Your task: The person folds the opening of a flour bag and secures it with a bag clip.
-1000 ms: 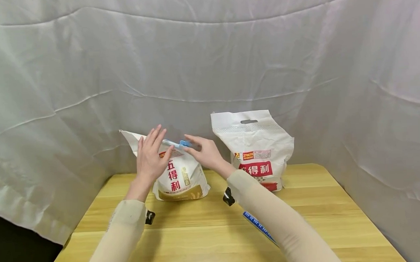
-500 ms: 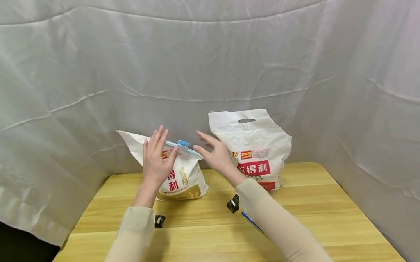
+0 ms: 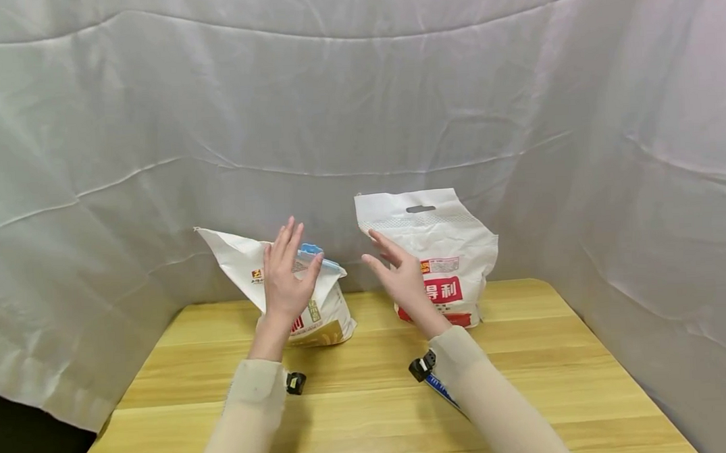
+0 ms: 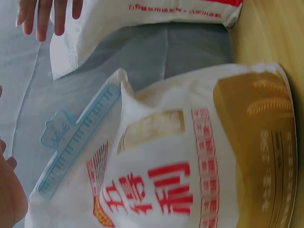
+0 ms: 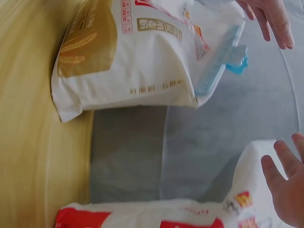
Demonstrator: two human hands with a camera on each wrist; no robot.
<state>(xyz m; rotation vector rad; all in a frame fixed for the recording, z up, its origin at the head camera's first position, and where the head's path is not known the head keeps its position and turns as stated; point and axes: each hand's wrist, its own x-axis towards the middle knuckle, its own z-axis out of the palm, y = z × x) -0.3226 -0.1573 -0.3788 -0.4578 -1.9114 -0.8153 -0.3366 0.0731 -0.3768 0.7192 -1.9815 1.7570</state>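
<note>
Both our hands have drawn back from the clipped flour bag (image 3: pixel 318 309), which stands at the back of the wooden table (image 3: pixel 377 415), left of the sealed flour bag (image 3: pixel 446 263). Our left hand (image 3: pixel 287 280) hovers just in front of the clipped bag, fingers straight and spread, holding nothing; our right hand (image 3: pixel 401 275) floats between the two bags, equally open. The blue clip (image 4: pixel 76 142) now clamps the folded top. We judge the clipped bag heavy, soft and slumping, its film slippery; best gripped low round the body, not by the clip.
</note>
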